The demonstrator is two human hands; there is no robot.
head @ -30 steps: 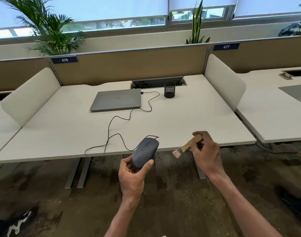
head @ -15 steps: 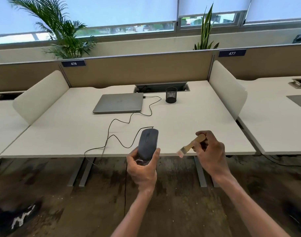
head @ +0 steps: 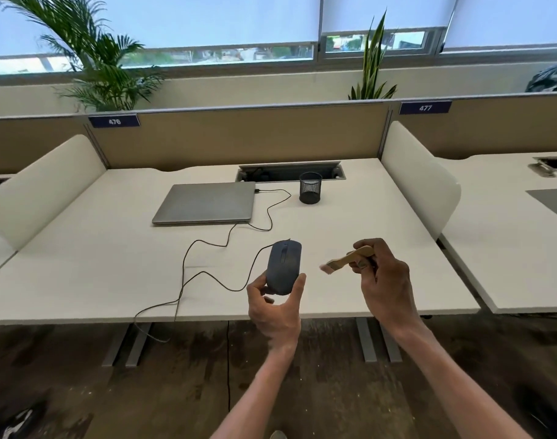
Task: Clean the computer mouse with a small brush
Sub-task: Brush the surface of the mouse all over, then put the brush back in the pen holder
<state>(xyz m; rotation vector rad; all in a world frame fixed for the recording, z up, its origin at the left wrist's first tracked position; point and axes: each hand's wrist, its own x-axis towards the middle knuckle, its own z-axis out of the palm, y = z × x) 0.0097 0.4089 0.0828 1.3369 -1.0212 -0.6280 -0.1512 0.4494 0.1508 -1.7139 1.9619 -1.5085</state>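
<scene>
You have raised the wired mouse point(head: 284, 268) nose-up in your left hand point(head: 275, 308), gripped at its rear, so bring the brush point(head: 347, 259) pinched in your right hand point(head: 385, 282) leftward and sweep bristles lightly along the wheel groove.

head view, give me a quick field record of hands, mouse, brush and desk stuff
left hand: grips mouse, held up, top facing camera
right hand: holds brush by wooden handle
brush bristles: point toward mouse, apart from it
mouse cable: trails across desk
laptop: closed, cable plugged in
mesh cup: right of laptop
</scene>
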